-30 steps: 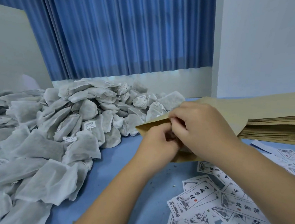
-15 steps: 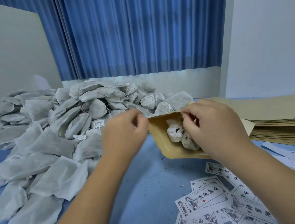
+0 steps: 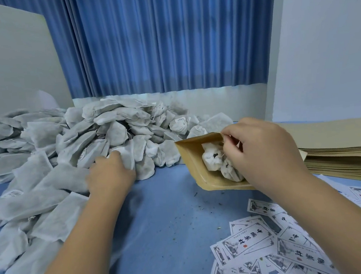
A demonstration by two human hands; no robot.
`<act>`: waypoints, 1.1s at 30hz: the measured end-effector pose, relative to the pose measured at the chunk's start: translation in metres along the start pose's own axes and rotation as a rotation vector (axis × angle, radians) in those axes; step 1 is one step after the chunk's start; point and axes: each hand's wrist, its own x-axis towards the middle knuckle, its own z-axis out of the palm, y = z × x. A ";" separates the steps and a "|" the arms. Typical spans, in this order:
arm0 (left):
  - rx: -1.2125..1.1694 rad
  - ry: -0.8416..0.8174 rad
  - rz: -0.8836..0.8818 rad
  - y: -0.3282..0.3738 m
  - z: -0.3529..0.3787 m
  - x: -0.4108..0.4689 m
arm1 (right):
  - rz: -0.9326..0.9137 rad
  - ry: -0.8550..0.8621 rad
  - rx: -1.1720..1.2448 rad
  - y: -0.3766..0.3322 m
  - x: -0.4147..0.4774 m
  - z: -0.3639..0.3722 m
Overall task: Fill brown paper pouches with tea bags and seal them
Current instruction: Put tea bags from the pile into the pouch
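Pinching the upper lip of a brown paper pouch (image 3: 190, 157) between thumb and fingertips, the right hand (image 3: 263, 151) holds its mouth open over the blue table (image 3: 161, 226), tilted toward the camera. Two plump, gauzy white sachets (image 3: 214, 159) flecked with dark leaf sit inside. The left hand (image 3: 111, 175) curls its fingers around a soft, flat tea bag (image 3: 124, 156) at the near edge of a rumpled grey-white pile (image 3: 76, 135). Flat pouches (image 3: 340, 155) lie stacked at right, near scattered printed labels (image 3: 250, 242).
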 end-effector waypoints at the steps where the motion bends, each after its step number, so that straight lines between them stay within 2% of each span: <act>1: -0.101 0.059 0.052 0.005 -0.005 -0.003 | 0.005 0.003 0.001 0.000 0.001 -0.001; 4: -0.390 0.267 0.256 0.026 -0.023 -0.016 | 0.023 0.007 0.013 0.002 0.003 -0.004; 6: -0.417 0.366 0.358 0.038 -0.030 -0.026 | 0.031 0.002 0.011 0.002 0.003 -0.005; 8: -0.375 0.322 0.389 0.045 -0.029 -0.033 | 0.035 -0.002 0.009 0.002 0.003 -0.006; 10: -0.299 0.174 0.389 0.049 -0.023 -0.036 | 0.037 -0.006 0.011 0.001 0.003 -0.006; 12: -0.263 0.106 0.405 0.049 -0.017 -0.038 | 0.039 -0.015 0.016 0.001 0.004 -0.006; 15: -0.503 0.228 0.501 0.048 -0.022 -0.042 | 0.050 -0.016 0.032 0.003 0.005 -0.007; 17: -0.650 0.317 0.693 0.050 -0.031 -0.048 | 0.055 -0.005 0.045 0.005 0.006 -0.009; 20: -0.666 0.380 0.973 0.055 -0.036 -0.059 | 0.063 0.005 0.064 0.007 0.008 -0.011; 23: -0.675 0.363 1.130 0.064 -0.034 -0.072 | 0.059 0.022 0.058 0.009 0.009 -0.012; 33: -0.765 0.573 1.235 0.077 -0.044 -0.097 | 0.068 0.101 0.034 0.018 0.015 -0.022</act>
